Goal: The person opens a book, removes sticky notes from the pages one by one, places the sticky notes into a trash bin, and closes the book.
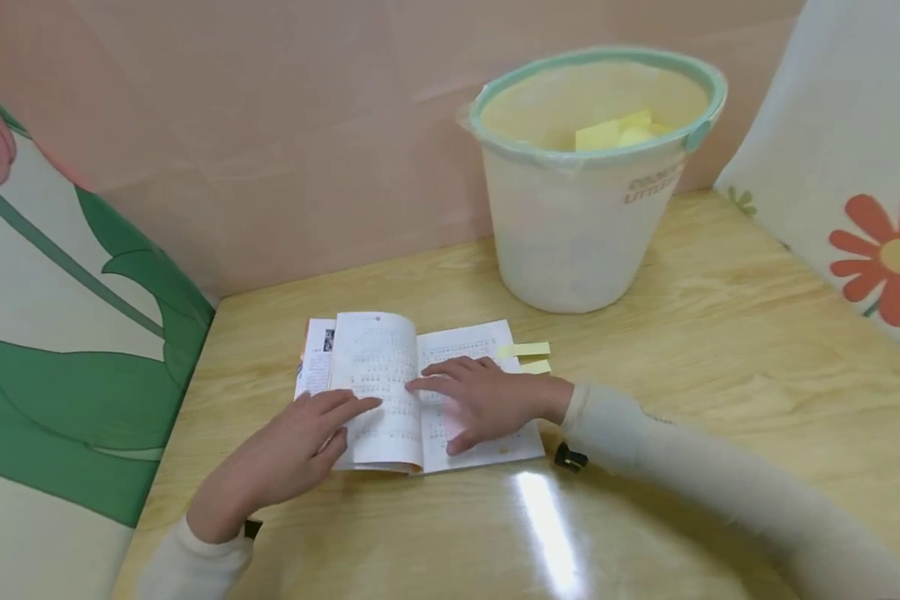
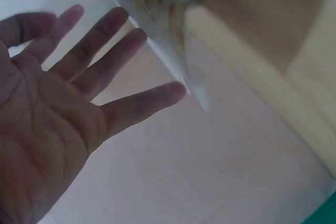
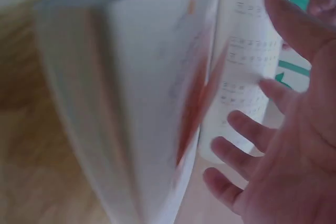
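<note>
A book [image 1: 378, 350] lies open on the wooden table, its printed pages facing up. My left hand [image 1: 288, 454] reaches over the left page, index finger stretched across the text. On the right page rests my right hand [image 1: 495, 404], fingers spread and pointing toward the spine. Yellow sticky tabs [image 1: 532, 349] stick out from the book's right edge. In the left wrist view, the fingers of the left hand [image 2: 63, 93] are extended beside the book's edge [image 2: 152, 3]. The right wrist view has the right hand [image 3: 289, 150] with straight fingers over the curved printed page [image 3: 247, 24].
A white bucket [image 1: 570, 233] with a green rim stands on the table [image 1: 742, 333] behind the book, to the right. Yellow paper pieces [image 1: 607, 135] lie inside it. A pink wall covering [image 1: 307, 125] rises behind, with flower-patterned panels at both sides.
</note>
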Tool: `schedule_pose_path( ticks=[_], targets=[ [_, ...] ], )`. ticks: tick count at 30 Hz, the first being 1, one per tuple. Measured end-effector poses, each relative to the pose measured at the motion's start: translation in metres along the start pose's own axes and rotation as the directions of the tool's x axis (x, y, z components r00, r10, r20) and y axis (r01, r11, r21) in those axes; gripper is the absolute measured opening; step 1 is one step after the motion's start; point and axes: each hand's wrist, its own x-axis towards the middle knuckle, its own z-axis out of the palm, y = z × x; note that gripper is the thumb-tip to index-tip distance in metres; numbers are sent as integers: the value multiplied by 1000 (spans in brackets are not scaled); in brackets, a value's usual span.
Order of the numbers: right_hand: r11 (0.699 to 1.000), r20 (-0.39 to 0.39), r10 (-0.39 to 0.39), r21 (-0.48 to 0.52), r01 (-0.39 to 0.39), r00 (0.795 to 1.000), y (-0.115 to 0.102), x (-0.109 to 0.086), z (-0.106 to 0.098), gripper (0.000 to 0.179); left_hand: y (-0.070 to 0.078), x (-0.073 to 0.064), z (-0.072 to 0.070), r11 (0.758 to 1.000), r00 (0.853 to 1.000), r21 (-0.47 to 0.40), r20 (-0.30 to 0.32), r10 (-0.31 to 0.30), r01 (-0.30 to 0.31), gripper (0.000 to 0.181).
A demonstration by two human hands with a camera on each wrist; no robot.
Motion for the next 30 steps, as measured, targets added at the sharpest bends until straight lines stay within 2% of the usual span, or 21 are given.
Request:
schedule_pose_path(
  ticks=[4,6,8,9,11,14,17,21,23,26,28,30],
  targets=[
    [999,69,-16,-51,20,997,-4,2,14,100,-18,-17,21,994,986,-38,135,-94,100,49],
    [998,81,-15,-52,19,997,-4,4,19,101,-22,-21,30,990,976,-1,168,-139,141,51],
    [998,81,-2,-61,7,997,-3,4,21,100,-22,-19,35,982,968,50,169,-188,182,47],
    [998,82,7,-69,-1,997,-2,4,21,100,-21,-16,37,977,964,72,161,-212,203,45],
    [996,82,19,-86,-12,996,0,4,21,100,-16,-8,38,974,968,91,122,-219,209,40],
    [994,85,28,-106,-19,996,5,3,19,99,-8,10,39,987,985,50,66,-157,154,42],
    [994,87,28,-106,-19,996,6,1,17,99,0,32,42,994,994,27,19,-106,106,46],
    [992,100,29,-122,-17,995,8,-2,17,100,9,56,50,990,994,94,-44,-98,102,42],
    [992,109,27,-127,-13,994,8,-3,18,100,10,63,54,984,991,128,-62,-116,123,45],
    [993,118,20,-121,-6,993,9,-3,19,99,9,69,60,967,978,148,-45,-202,207,68],
    [993,123,20,-122,-5,992,8,-4,19,98,10,70,63,958,964,110,-9,-266,266,78],
    [992,125,26,-126,-10,992,8,-6,19,96,11,72,67,953,954,61,20,-299,297,80]
  ],
)
